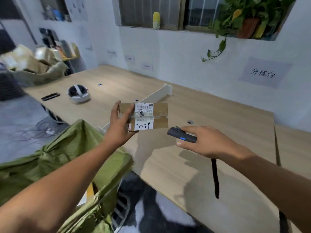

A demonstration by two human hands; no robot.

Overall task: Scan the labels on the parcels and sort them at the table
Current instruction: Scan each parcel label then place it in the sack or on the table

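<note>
My left hand grips a small brown cardboard parcel by its left end, above the wooden table. The parcel's white label faces up, with barcodes and handwritten digits. My right hand holds a black handheld scanner with a blue light, its tip pointing left toward the parcel's lower right corner and a short way from it. A black wrist strap hangs below that hand.
A green woven sack stands at the table's near left edge. A white divider crosses the table behind the parcel. A white headset and a black flat device lie further left. A sack of parcels sits at far left.
</note>
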